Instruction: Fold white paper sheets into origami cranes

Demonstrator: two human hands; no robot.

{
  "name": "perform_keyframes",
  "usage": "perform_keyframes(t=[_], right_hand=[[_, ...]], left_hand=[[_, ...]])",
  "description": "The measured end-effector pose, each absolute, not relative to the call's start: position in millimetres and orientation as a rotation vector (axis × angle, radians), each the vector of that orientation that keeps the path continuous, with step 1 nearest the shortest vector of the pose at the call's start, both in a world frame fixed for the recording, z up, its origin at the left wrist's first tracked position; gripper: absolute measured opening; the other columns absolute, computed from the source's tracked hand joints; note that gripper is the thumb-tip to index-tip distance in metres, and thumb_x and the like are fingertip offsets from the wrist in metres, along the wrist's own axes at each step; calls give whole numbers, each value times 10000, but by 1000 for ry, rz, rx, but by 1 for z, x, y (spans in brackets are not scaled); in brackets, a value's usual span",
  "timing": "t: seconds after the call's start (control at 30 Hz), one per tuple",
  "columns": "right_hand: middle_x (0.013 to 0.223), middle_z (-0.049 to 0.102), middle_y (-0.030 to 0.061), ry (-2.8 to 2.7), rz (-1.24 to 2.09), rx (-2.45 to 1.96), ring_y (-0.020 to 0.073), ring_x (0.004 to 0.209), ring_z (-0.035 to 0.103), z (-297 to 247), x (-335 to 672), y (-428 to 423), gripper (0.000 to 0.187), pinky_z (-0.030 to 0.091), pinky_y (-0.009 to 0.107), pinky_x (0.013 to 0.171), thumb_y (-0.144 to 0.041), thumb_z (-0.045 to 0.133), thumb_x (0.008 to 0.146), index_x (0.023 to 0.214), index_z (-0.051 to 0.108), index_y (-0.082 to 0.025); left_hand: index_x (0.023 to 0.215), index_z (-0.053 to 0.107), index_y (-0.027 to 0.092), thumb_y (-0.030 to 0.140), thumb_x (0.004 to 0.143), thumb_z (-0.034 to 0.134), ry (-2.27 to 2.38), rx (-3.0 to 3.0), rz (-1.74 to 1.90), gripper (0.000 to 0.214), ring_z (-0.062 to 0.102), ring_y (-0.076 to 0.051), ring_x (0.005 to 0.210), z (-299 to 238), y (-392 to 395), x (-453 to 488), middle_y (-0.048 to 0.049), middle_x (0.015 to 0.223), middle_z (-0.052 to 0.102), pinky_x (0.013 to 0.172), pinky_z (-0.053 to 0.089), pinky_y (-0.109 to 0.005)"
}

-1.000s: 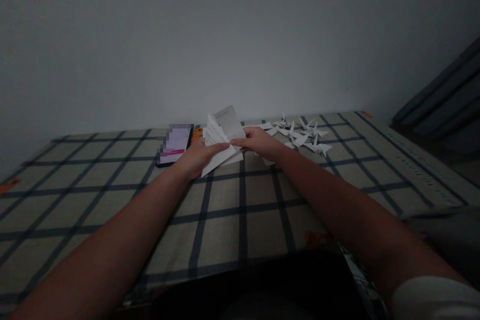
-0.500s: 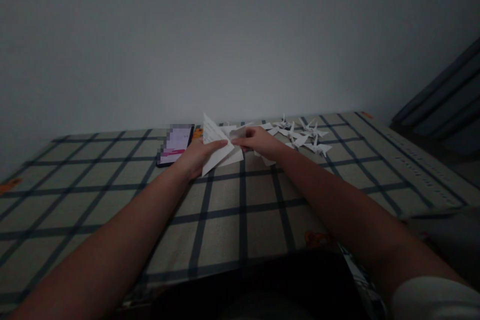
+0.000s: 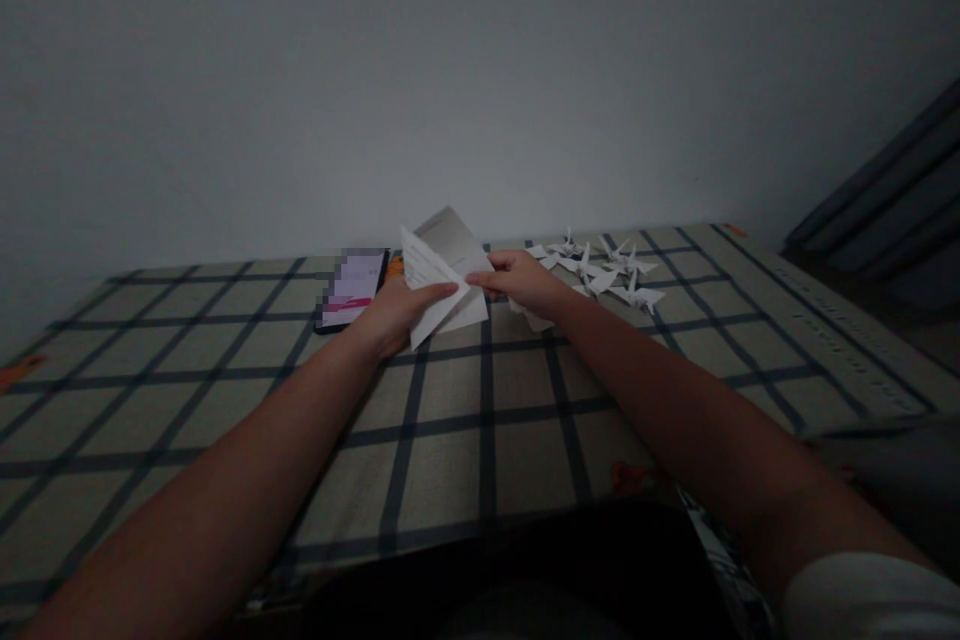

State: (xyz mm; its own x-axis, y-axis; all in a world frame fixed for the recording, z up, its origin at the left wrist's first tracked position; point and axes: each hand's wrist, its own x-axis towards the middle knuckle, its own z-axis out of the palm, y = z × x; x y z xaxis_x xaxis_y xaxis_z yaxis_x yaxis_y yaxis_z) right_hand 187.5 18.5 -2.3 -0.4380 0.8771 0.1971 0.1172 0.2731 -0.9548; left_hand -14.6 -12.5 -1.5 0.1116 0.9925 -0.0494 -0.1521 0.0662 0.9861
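A partly folded white paper sheet [image 3: 439,270] is held between both hands above a checked cloth surface [image 3: 450,420]. My left hand [image 3: 394,312] pinches its lower left part, thumb on top. My right hand [image 3: 517,282] pinches the right side, where one flap stands raised. Several finished white paper cranes [image 3: 607,272] lie on the cloth just right of my right hand.
A phone [image 3: 351,288] with a lit screen lies on the cloth left of my left hand. A plain wall [image 3: 450,70] rises behind the surface. A dark object [image 3: 885,200] leans at the far right. Dark fabric [image 3: 525,570] covers the near edge.
The paper's upper flap, folded down half a second ago, now stands raised again. Both hands have stayed almost in the same place.
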Motion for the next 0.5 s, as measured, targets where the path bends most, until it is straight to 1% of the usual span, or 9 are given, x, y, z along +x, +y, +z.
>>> perform_keyframes(t=[0.1, 0.23, 0.33, 0.4, 0.5], right_hand=[[662, 532, -35, -1741, 1249, -864, 100, 630, 468, 0, 187, 17, 309, 358, 255, 591, -433, 767, 755, 729, 607, -171], [795, 633, 6, -1654, 1362, -835, 108, 693, 531, 1, 188, 18, 245, 448, 255, 657, -387, 772, 772, 833, 660, -178], [868, 670, 40, -1542, 1433, -870, 121, 758, 579, 1, 187, 19, 194, 488, 245, 683, -343, 757, 808, 858, 665, -180], [865, 673, 48, -1475, 1491, -871, 123, 770, 596, 1, 186, 20, 184, 493, 238, 676, -340, 732, 841, 845, 657, -171], [768, 640, 24, -1432, 1476, -895, 104, 676, 562, 5, 184, 18, 214, 444, 222, 603, -353, 661, 895, 799, 639, -163]], left_hand=[[1131, 717, 106, 140, 668, 824, 1025, 1061, 1156, 477, 754, -285, 935, 0, -13, -15, -169, 1135, 758, 888, 611, -400], [1114, 705, 102, 147, 698, 789, 1020, 1008, 1214, 426, 752, -302, 942, 4, -12, -16, -169, 1059, 770, 875, 616, -417], [1149, 684, 91, 163, 676, 819, 1000, 1034, 1250, 497, 745, -304, 967, 3, -10, -16, -176, 1085, 762, 905, 603, -427], [1193, 667, 90, 182, 659, 844, 964, 1067, 1260, 570, 737, -300, 1006, 0, -8, -17, -179, 1148, 748, 946, 584, -427], [1216, 663, 100, 222, 665, 855, 934, 1104, 1248, 596, 722, -292, 1062, -6, -4, -19, -179, 1232, 720, 997, 554, -423]])
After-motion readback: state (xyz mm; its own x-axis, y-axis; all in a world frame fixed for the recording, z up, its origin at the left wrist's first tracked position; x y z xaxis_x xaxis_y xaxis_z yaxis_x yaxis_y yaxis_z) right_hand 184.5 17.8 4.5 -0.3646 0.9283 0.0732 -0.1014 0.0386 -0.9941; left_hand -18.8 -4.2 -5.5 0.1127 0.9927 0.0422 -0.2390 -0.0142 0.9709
